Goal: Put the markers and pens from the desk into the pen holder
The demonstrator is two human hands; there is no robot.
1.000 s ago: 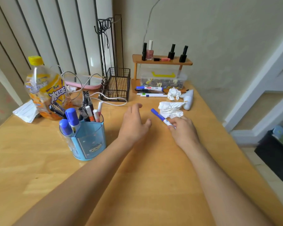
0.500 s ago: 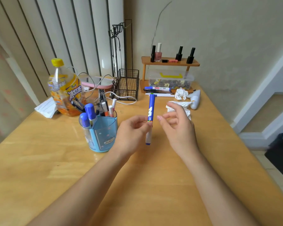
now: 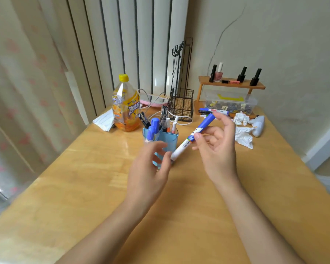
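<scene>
The marker (image 3: 193, 137) was in the air between both hands, tilted, blue cap up and away, its white end low beside the holder (image 3: 166, 141). The right hand (image 3: 215, 149) pinched it at mid-barrel with thumb and fingertip, the other fingers spread loose. The left hand (image 3: 149, 168) touched the low end with its fingers half curled; whether it truly gripped there I could not tell (the frame was blurred). The holder stood just behind the left hand, already crowded with pens. To do this well, one hand should take a firm hold, stand the marker upright over a free gap, and lower it end-first. More markers (image 3: 213, 111) lay at the desk's (image 3: 84, 187) far edge.
</scene>
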